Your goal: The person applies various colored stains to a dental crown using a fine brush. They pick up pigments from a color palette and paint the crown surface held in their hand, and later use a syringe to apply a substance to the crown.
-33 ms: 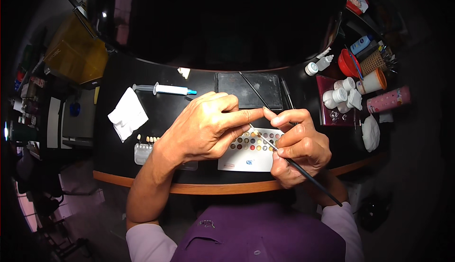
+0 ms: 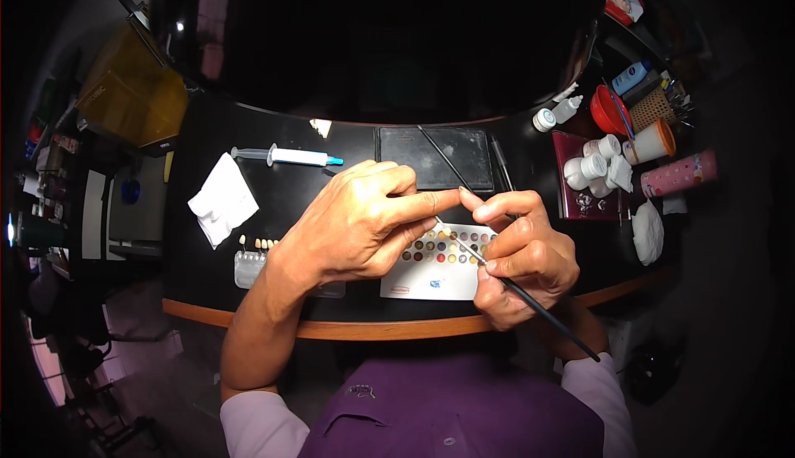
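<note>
My right hand [image 2: 534, 259] grips a thin brush [image 2: 538, 310] with a black handle and a metal neck, its handle slanting down to the right. The brush's working end points up-left to the fingers of my left hand [image 2: 364, 222]. Those fingers are closed in a pinch, and what they hold is mostly hidden behind them. Both index fingertips touch. Beneath the hands lies a white card [image 2: 414, 286] with rows of round coloured pans. Beyond it, a dark slab [image 2: 464, 147] has a second thin black-handled tool [image 2: 440, 151] across it.
A large syringe [image 2: 298, 156] and a folded white tissue [image 2: 224, 201] lie left, above tooth shade tabs [image 2: 263, 244]. At right stand white jars [image 2: 592, 166], a red bowl [image 2: 610, 110] and a pink cylinder [image 2: 679, 174]. A wooden edge [image 2: 397, 328] borders the black desk.
</note>
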A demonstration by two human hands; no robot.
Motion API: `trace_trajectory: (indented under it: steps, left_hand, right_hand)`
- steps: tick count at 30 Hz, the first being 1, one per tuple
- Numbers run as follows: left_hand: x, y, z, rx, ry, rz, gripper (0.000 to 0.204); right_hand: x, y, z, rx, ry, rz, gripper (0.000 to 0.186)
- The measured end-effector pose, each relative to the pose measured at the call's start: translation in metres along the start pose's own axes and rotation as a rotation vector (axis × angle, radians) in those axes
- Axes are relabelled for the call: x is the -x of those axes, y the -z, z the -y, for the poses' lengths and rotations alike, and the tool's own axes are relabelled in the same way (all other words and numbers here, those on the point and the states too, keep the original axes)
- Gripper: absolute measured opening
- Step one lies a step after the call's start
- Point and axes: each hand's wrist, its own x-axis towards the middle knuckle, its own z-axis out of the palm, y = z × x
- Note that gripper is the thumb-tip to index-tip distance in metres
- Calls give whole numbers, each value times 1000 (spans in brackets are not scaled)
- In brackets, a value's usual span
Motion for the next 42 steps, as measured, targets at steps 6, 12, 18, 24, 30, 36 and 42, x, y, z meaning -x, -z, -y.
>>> trace_trajectory:
  steps: [6, 12, 18, 24, 30, 36, 42]
  left_hand:
    - [-2, 0, -3, 0, 3, -4, 49]
    - [-1, 0, -1, -2, 12, 6, 48]
    - [1, 0, 0, -21, 13, 16, 48]
    - [-1, 0, -1, -17, 11, 12, 48]
    - [0, 1, -2, -44, 25, 23, 46]
    - [-1, 1, -4, -17, 34, 36, 43]
    - [-1, 2, -5, -25, 44, 54, 42]
  right_hand:
    - [0, -2, 0, -9, -12, -36, 20]
    - [-1, 0, 0, -25, -1, -20, 19]
    - [0, -3, -2, 19, -19, -33, 19]
    - [-2, -1, 1, -2, -9, -15, 19]
    - [-1, -3, -1, 43, -5, -4, 19]
    - [0, -3, -1, 4, -38, -41, 19]
    - [1, -2, -4, 44, 4, 29, 12]
